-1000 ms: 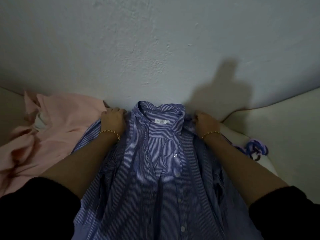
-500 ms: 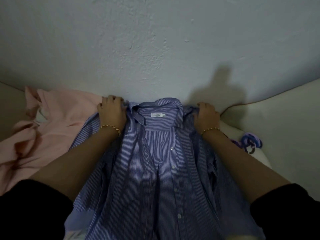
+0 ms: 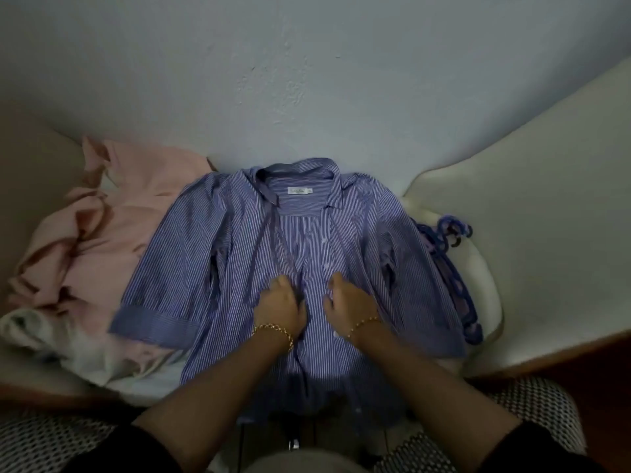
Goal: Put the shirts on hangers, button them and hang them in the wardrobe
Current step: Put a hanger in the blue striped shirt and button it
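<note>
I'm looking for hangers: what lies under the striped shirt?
Purple hangers stick out from under the striped shirt on the right; their number and anything else beneath are covered.

Shirt (image 3: 211,254) lying front up, collar toward the wall (image 3: 307,80). Other shirt (image 3: 112,233) lying heaped to its left, running under one sleeve. Hangers (image 3: 454,268) lying along its right edge, partly under the other sleeve. Left hand (image 3: 280,307) and right hand (image 3: 351,302) gripping its front, side by side.

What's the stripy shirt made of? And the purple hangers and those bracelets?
Striped shirt: thin woven cloth, probably cotton, matte; it creases softly.
Hangers: likely plastic, smooth purple-blue, moulded shapes.
Bracelets: gold-coloured metal chain, links glint; real gold or not, cannot tell.
</note>
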